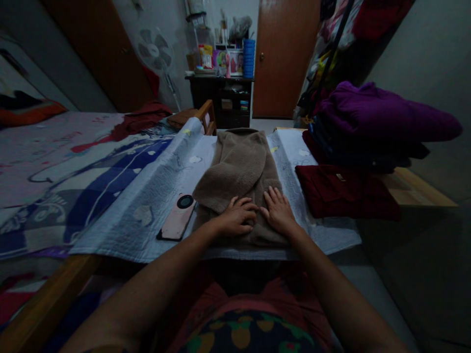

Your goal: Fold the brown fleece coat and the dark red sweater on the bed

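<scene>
A brown fleecy garment [241, 169] lies folded lengthwise on a light blue quilted cloth [140, 215], with one part folded across its middle. My left hand [239, 215] rests on its lower part, fingers spread and slightly bent, palm down. Beside it my right hand [277, 208] lies flat near the garment's right edge, fingers apart. Neither hand grips anything. A pink phone [178, 218] with a round dark camera ring lies left of the garment.
To the right sit a folded dark red garment [342, 191] and a stack of clothes topped by a purple one [382, 113]. A bed with a patterned blanket [99, 176] is at the left. Behind stand a fan [155, 49] and a dark shelf [221, 95].
</scene>
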Demonstrator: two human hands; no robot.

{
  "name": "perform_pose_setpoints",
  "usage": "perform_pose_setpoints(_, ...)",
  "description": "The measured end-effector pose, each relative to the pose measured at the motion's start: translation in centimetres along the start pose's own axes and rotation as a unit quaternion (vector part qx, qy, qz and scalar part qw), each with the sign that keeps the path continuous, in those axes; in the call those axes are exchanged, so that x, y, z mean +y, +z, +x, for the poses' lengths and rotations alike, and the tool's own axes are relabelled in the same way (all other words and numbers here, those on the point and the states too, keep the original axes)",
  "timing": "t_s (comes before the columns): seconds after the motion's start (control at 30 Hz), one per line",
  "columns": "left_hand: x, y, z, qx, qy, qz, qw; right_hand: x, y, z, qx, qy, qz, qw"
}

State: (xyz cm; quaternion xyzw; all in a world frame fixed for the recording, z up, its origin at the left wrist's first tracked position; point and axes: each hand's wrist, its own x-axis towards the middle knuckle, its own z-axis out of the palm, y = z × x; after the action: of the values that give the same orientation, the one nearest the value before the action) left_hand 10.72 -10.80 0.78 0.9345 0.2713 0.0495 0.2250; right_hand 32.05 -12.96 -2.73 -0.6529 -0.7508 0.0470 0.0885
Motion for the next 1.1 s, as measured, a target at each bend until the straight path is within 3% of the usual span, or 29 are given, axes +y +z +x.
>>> perform_pose_setpoints(0.2, -0.1, 0.1, 0.0, 0.0, 0.001, 0.005, 1.0, -0.4, 0.5, -0.2, -0.034, -0.001, -0.049, 0.998)
perform_pose_setpoints(0.37, 0.2, 0.3, 0.3, 0.011, -0.009, 0.054, 0.998, -1.0, -1.8, 0.8, -0.055, -0.026, -0.055, 0.997)
perform_pose_setpoints(0.47, 0.9, -0.2, 0.5, 0.01, -0.025, 0.076, 0.997, -1.2, -3.6, 2.7, -0.079, -0.036, -0.041, 0.995)
perform_pose_setpoints(0.53, 1.3, -0.6, 0.6, 0.009, -0.035, 0.088, 0.995, -1.1, -4.1, 4.2, -0.061, -0.016, -0.026, 0.998)
perform_pose_setpoints(0.63, 1.7, -0.7, 0.8, 0.011, -0.049, 0.103, 0.993, -0.8, -3.2, 5.8, 0.02, 0.018, -0.009, 1.0)
perform_pose_setpoints(0.7, 1.8, -0.4, 0.9, 0.024, -0.058, 0.107, 0.992, -0.5, -1.9, 6.3, 0.041, 0.02, -0.013, 0.999)
perform_pose_setpoints(0.87, 1.2, 0.4, 0.7, 0.071, -0.057, 0.068, 0.994, 0.0, 0.8, 6.2, 0.003, 0.0, -0.05, 0.999)
perform_pose_setpoints(1.1, -0.3, 0.3, -0.5, 0.091, -0.061, -0.024, 0.994, -0.2, 0.8, 6.3, -0.015, 0.002, -0.065, 0.998)
